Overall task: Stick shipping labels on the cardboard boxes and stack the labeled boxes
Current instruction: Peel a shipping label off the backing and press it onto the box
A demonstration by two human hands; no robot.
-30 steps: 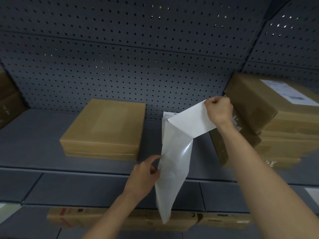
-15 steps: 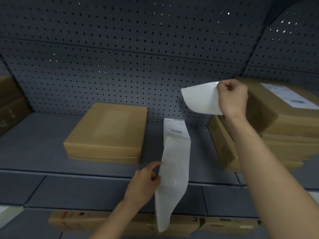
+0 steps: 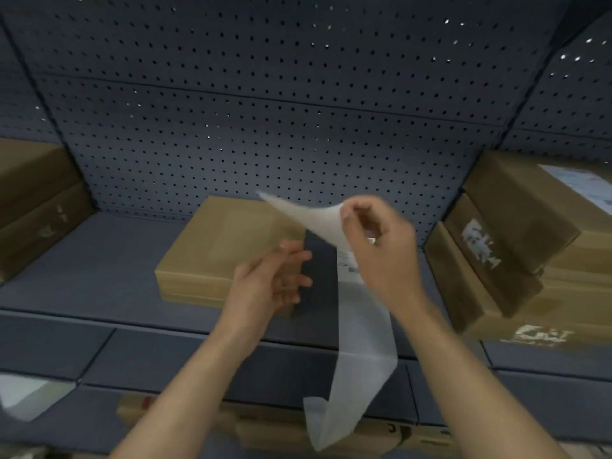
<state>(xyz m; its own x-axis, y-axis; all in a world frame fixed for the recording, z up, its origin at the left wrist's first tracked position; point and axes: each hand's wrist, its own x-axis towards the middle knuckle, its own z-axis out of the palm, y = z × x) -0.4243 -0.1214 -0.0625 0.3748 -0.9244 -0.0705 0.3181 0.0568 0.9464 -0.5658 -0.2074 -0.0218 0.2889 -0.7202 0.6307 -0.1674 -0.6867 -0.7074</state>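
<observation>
The right hand point(image 3: 381, 256) is raised over the shelf point(image 3: 99, 266), thumb and fingers pinched on one edge of a white label point(image 3: 308, 215). The label extends leftward from the pinch, curled, in the air above the far right corner of a flat box point(image 3: 225, 246). This box lies on the shelf, its top bare. A translucent backing strip point(image 3: 361, 352) hangs from behind the right hand down past the shelf front; what grips its upper end cannot be told. The left hand point(image 3: 268, 286) is just left of the strip, fingers loosely spread, holding nothing, in front of the box's near right corner. To the right, a stack point(image 3: 516, 260) of boxes stands on the shelf; its top box carries a sticker point(image 3: 576, 183). More cartons point(image 3: 33, 207) stand at the far left. A pegboard point(image 3: 265, 127) forms the back wall.
</observation>
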